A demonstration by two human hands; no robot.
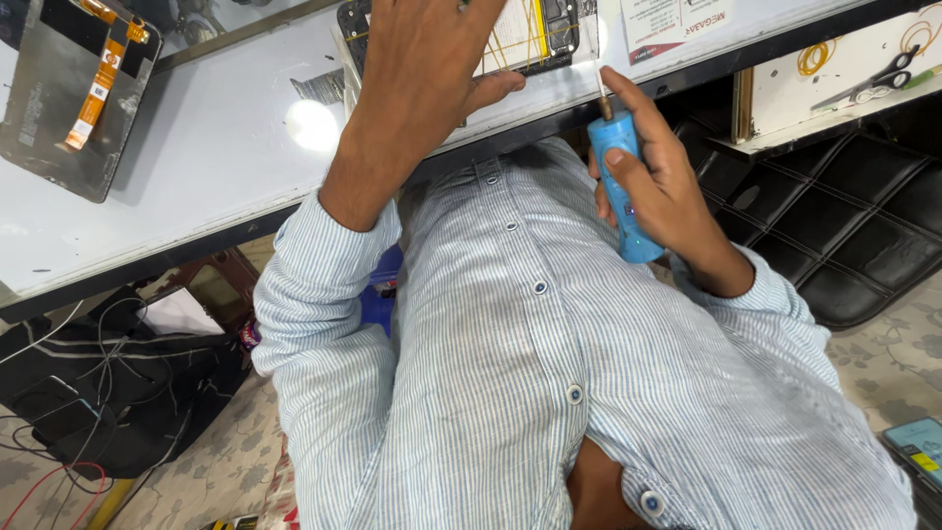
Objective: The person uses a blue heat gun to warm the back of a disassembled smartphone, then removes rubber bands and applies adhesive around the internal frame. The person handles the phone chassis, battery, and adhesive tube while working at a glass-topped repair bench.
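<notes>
1. presently, the right hand has its grip wrapped around a blue screwdriver handle, with the thin metal bit pointing toward 12 o'clock at the front edge of the tabletop.
2. the left hand lies palm-down with fingers spread on an opened device with yellow wiring, at 12 o'clock from the body. its grip closes on nothing; it presses flat to steady the device.
3. to do this well, judged from the pose: keep the left palm firm so the device cannot slide, and bring the bit in line with the fastener before turning. the bit tip is near the device's lower right corner but apart from it.
4. right-hand pose: wrist bent upward, index finger laid along the handle, thumb behind it, and the handle's butt pointing toward 6 o'clock against the striped shirt.
5. left-arm pose: the forearm reaches up from 7 o'clock, sleeve rolled back at the wrist.
6. surroundings: a grey back panel with an orange flex strip lies at 10 o'clock on the tabletop. scissors rest on a lower shelf at 2 o'clock. tangled cables lie on the floor at 8 o'clock.
</notes>
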